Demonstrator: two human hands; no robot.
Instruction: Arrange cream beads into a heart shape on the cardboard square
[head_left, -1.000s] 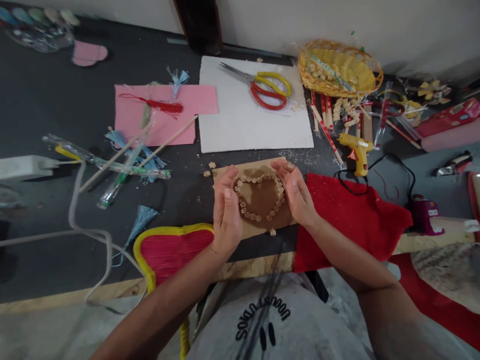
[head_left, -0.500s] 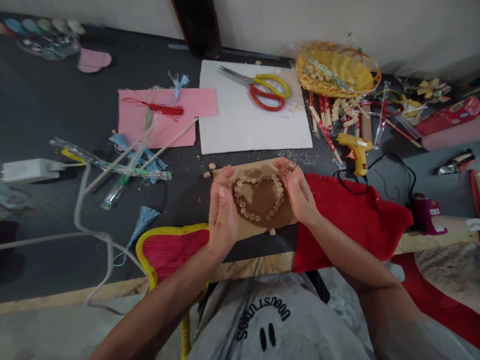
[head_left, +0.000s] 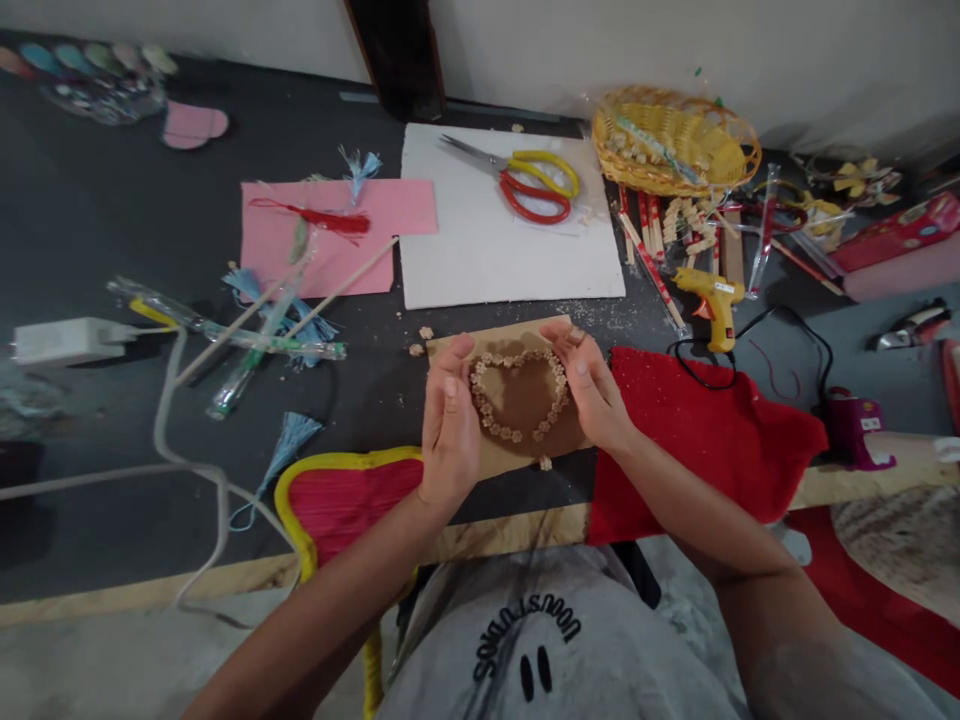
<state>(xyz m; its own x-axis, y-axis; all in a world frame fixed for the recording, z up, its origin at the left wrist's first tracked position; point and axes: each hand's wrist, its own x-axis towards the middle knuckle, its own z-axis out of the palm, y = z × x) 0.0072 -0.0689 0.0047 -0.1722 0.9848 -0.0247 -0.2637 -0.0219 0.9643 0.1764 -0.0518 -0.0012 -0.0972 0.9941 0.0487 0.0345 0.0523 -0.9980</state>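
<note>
A heart outline of small pale flower-shaped pieces (head_left: 486, 410) lies on a brown cardboard sheet (head_left: 499, 462), with a gap at its lower tip. My left hand (head_left: 451, 425) is upright along the heart's left side, fingers stretched and holding nothing. On the other side my right hand (head_left: 594, 385) curves beside the heart, its fingers apart and nothing in them. Whether the fingertips touch the pieces I cannot tell. One loose flower piece (head_left: 545, 463) lies just below the gap, at the cardboard's lower edge. Two more loose pieces (head_left: 417, 350) lie left of the cardboard.
Scissors (head_left: 525, 180) lie on a white board (head_left: 465, 265) behind the cardboard. A yellow glue gun (head_left: 711, 300) with a cord and a red felt cloth (head_left: 690, 430) are right. A wicker basket (head_left: 675, 180) stands at the back. Tassels, sticks and a white adapter (head_left: 64, 342) lie left.
Both hands stay around the heart, with only a very slight shift of my left hand toward it. The view has moved slightly; the heart and loose pieces look unchanged.
</note>
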